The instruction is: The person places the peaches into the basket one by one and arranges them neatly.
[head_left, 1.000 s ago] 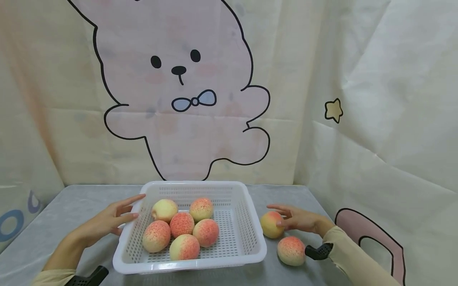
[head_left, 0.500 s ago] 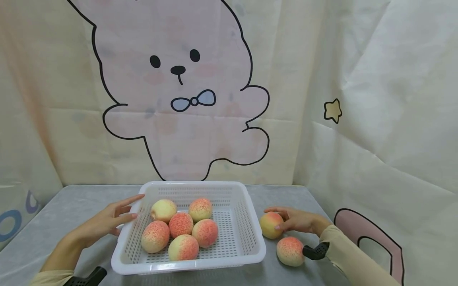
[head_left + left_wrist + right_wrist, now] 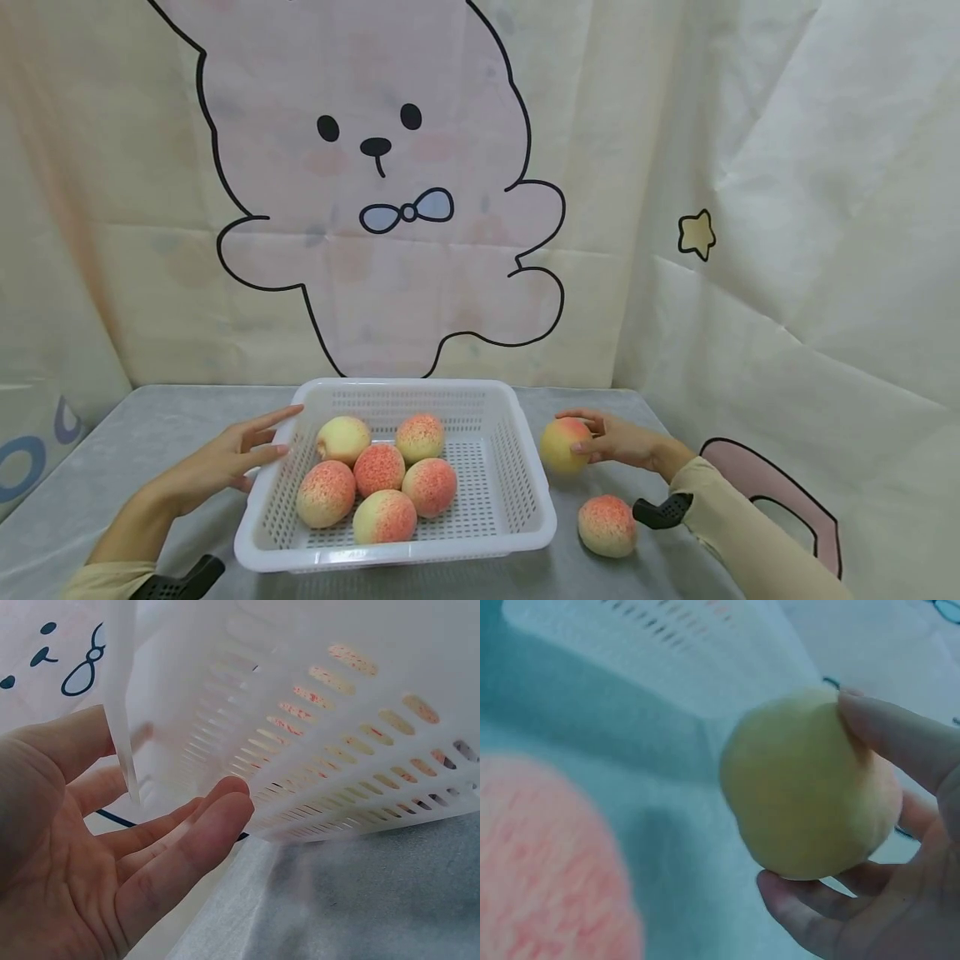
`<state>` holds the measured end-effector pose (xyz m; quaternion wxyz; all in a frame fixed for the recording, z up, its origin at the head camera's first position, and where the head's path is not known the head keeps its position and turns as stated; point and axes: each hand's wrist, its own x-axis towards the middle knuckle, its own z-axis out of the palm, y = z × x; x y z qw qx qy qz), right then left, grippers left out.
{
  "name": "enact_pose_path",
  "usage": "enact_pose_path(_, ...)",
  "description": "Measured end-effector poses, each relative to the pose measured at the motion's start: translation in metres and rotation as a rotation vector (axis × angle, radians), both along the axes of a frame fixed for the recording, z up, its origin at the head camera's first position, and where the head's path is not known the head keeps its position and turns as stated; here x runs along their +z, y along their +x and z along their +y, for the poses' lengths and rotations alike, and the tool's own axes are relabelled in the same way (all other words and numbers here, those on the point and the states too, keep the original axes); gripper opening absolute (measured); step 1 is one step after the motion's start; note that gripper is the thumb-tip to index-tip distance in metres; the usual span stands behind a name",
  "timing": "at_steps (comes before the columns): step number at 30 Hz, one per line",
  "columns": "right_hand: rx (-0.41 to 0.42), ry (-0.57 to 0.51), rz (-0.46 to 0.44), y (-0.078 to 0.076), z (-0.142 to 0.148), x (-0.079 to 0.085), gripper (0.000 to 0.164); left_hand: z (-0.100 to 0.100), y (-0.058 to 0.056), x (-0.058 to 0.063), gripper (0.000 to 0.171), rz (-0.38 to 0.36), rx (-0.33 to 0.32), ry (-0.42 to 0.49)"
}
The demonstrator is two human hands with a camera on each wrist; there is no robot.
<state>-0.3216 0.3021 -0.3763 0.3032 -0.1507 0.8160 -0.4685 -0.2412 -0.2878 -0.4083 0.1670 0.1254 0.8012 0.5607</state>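
My right hand grips a yellow-and-red peach between thumb and fingers, just right of the basket. In the right wrist view that peach shows its yellow side and appears raised off the table. My left hand rests at the left rim of a white plastic basket, its fingers fairly straight. From the left wrist, some fingertips lie below the rim by the slotted wall, while other digits pass behind the rim. Several peaches lie inside the basket.
Another peach lies on the grey table in front of my right hand, near the wrist camera. A cloth backdrop with a cartoon bear hangs behind the table and along its right side.
My right hand has closed its hold on the yellow-and-red peach and moved it slightly up and away from the other loose peach. The left hand and basket have stayed in place.
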Motion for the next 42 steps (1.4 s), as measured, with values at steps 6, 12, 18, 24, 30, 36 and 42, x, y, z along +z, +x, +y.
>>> enact_pose_path(6, -0.072, -0.020, 0.084, -0.003, -0.014, 0.024, 0.068, 0.000, 0.001, 0.002, 0.073, -0.002, -0.008, 0.011)
enact_pose_path(12, -0.106, -0.045, 0.126, -0.002, -0.028, 0.041, 0.066, 0.000, 0.002, 0.001, 0.074, -0.001, -0.001, -0.001)
enact_pose_path(18, -0.113, -0.095, 0.153, 0.000, -0.043, 0.054, 0.066, -0.001, 0.002, 0.001, 0.073, -0.005, 0.002, -0.002)
enact_pose_path(24, -0.107, -0.188, 0.155, -0.001, -0.072, 0.065, 0.066, -0.004, 0.001, -0.001, 0.073, 0.015, 0.001, -0.006)
enact_pose_path(30, -0.072, -0.273, 0.131, -0.003, -0.099, 0.064, 0.062, -0.002, 0.002, -0.002, 0.073, 0.007, 0.023, -0.018)
enact_pose_path(36, -0.115, -0.338, 0.085, -0.001, -0.121, 0.049, 0.060, 0.000, 0.002, -0.001, 0.072, 0.009, 0.005, -0.007)
enact_pose_path(42, -0.215, -0.383, 0.044, 0.001, -0.144, 0.031, 0.062, 0.001, 0.001, -0.001, 0.073, 0.006, 0.027, -0.031)
